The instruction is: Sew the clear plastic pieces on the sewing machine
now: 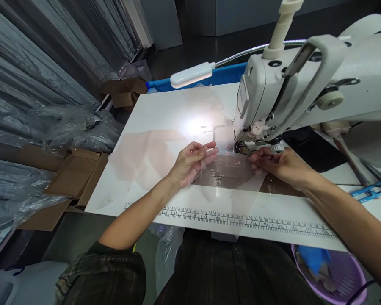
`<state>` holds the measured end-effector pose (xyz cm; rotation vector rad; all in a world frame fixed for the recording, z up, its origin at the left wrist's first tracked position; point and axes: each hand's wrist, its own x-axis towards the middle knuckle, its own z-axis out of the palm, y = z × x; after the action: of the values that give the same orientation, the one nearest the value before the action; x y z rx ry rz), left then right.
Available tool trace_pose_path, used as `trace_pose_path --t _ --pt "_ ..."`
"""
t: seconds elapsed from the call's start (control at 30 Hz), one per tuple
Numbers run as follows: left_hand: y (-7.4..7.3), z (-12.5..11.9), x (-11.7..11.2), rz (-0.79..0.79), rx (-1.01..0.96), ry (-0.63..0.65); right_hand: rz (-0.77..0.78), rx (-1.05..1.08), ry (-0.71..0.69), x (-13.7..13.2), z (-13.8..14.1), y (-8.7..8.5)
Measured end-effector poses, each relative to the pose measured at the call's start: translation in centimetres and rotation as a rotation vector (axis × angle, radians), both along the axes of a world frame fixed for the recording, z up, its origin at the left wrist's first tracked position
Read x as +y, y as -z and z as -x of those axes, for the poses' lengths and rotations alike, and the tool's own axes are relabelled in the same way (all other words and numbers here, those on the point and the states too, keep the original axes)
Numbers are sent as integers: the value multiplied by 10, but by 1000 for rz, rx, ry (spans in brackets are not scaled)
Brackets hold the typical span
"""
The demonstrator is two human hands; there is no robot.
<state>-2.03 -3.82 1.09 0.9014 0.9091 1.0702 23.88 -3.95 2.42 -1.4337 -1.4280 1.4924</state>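
A thin, see-through pale fabric point(247, 180) lies on the white table just in front of the sewing machine point(260, 93). My left hand point(193, 163) is left of the presser foot point(240, 147), thumb against the fingers, with a bit of the fabric pinched between them. Right of the foot, my right hand point(277, 165) has its fingertips closed on the fabric's other side. Small red marks point(237, 162) show near the foot. More of the sheer cloth point(139, 156) spreads over the table on the left. The needle tip is too small to make out.
A printed ruler point(209, 217) runs along the table's front edge. A lit lamp point(192, 75) hangs over the back. Cardboard boxes point(73, 173) and plastic-wrapped rolls point(28, 76) stand at left. Blue thread snips point(373, 190) lie at right, above a purple basket point(346, 271).
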Motion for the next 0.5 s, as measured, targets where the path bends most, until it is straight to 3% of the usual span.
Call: trace_pose_path --t 0.1,0.37,0.5 --pt "0 -1 0 -2 -56 8 90 30 40 0 -1 0" --pt "-4 -4 -3 47 -79 -47 72 74 70 0 3 11" --pt "-4 -5 -1 -36 -27 -34 9 77 -50 -3 3 20"
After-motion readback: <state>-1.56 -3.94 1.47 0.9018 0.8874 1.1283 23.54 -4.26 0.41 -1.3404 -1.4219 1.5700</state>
